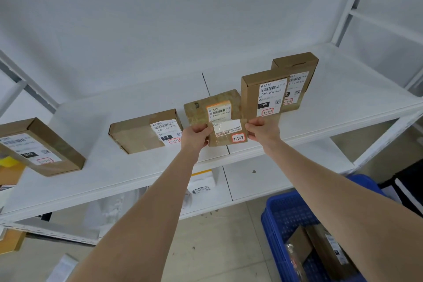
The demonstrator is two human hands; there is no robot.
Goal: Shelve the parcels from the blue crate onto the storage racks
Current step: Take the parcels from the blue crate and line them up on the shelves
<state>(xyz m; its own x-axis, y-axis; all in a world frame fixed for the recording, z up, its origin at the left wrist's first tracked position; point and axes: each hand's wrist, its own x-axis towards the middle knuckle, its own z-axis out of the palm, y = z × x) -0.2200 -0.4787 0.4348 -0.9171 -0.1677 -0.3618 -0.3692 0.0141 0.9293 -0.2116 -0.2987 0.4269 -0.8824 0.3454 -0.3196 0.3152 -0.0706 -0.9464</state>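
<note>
Now the left grip (198,135) and right grip (262,130) pinch the two short ends of a small brown parcel (227,138), fingers curled on its edges. It sits at mid-frame over the front of the white shelf (103,178), its red-outlined tag reading 3-3-4; whether it touches the shelf I cannot tell. Just behind it lies a taped parcel (212,105), with an upright box (256,94) to the right. At the lower right, the blue crate (286,213) holds more parcels.

Blue plastic mesh crate (286,217), below-right of the small brown cardboard parcel (227,133), was edge-cropped; taped brown box (196,112) behind that parcel was part-hidden.
</note>
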